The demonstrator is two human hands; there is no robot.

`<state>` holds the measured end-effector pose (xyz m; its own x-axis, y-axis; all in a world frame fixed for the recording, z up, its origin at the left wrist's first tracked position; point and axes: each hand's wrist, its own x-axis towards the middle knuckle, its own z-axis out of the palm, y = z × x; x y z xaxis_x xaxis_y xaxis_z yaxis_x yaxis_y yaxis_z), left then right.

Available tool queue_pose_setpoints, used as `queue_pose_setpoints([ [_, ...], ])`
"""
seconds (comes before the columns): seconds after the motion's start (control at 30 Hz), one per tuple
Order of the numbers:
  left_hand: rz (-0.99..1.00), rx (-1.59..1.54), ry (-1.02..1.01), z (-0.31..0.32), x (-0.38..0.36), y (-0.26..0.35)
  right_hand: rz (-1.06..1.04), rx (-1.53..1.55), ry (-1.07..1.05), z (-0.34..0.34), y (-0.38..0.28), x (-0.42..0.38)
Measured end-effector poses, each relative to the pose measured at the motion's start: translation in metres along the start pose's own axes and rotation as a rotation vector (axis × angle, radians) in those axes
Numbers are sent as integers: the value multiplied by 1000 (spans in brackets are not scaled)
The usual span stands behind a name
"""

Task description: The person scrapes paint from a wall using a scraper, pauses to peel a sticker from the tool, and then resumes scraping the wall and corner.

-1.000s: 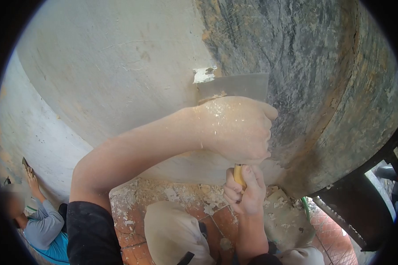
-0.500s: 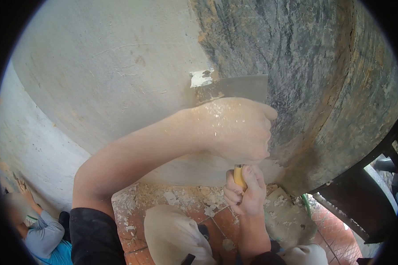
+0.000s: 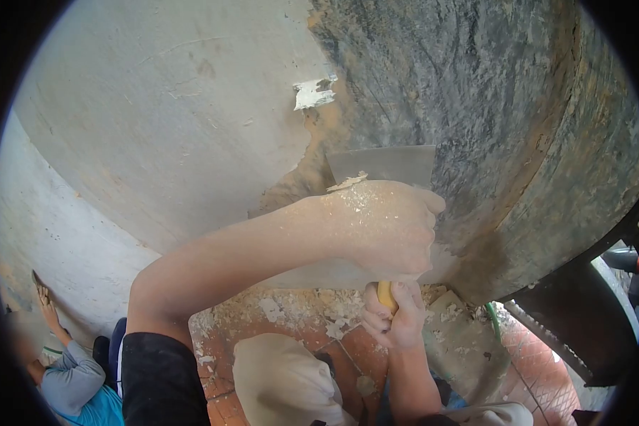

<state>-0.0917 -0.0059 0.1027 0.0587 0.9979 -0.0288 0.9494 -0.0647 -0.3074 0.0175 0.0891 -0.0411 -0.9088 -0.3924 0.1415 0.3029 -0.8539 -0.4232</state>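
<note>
A wide metal scraper blade [image 3: 387, 163] lies against the curved wall, over a dark bared patch. My left hand [image 3: 394, 224] is closed at the blade's lower part, its back toward me and dusted with pale flakes; most of its fingertips are hidden. Below it, my right hand [image 3: 397, 323] wraps around a yellow handle [image 3: 385, 296], which runs up behind my left hand and appears to belong to the same scraper. A peeled paint flake [image 3: 349, 182] rests by the blade's lower left edge. Pale coating [image 3: 192, 121] covers the wall to the left.
A torn white paint scrap [image 3: 314, 94] clings to the coating's edge. Paint chips [image 3: 273, 309] litter the red floor tiles [image 3: 216, 408]. At lower left, another person [image 3: 74, 380] reaches a hand toward the wall. A dark metal frame [image 3: 557, 330] stands at the right.
The blade has moved down relative to the wall, away from the white scrap, and more tan-brown surface shows left of it. Both my hands sit slightly lower in view.
</note>
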Motion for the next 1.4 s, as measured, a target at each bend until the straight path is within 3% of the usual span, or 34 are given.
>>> queue_pose_setpoints([
  [0.07,16,51,-85,-16,1,-4,-23,-29,12,9,-6,1],
  [0.33,21,62,-66,-52,-6,-17,-9,4,-23,45,-12,14],
  [0.77,37,60,84,-15,2,-11,-37,-103,10,19,-13,1],
  [0.83,22,67,35,-31,2,-13,-68,-114,93,29,-15,3],
  [1.07,5,102,-120,-69,0,-20,-78,-42,-10,48,-16,19],
  [1.2,17,110,-157,-56,-2,-20,-120,-46,18,45,-7,23],
  [1.3,8,127,5,-35,-3,-14,-140,-92,79,35,3,14],
  [1.4,15,-57,-59,-15,-2,-11,-132,-75,102,22,10,10],
])
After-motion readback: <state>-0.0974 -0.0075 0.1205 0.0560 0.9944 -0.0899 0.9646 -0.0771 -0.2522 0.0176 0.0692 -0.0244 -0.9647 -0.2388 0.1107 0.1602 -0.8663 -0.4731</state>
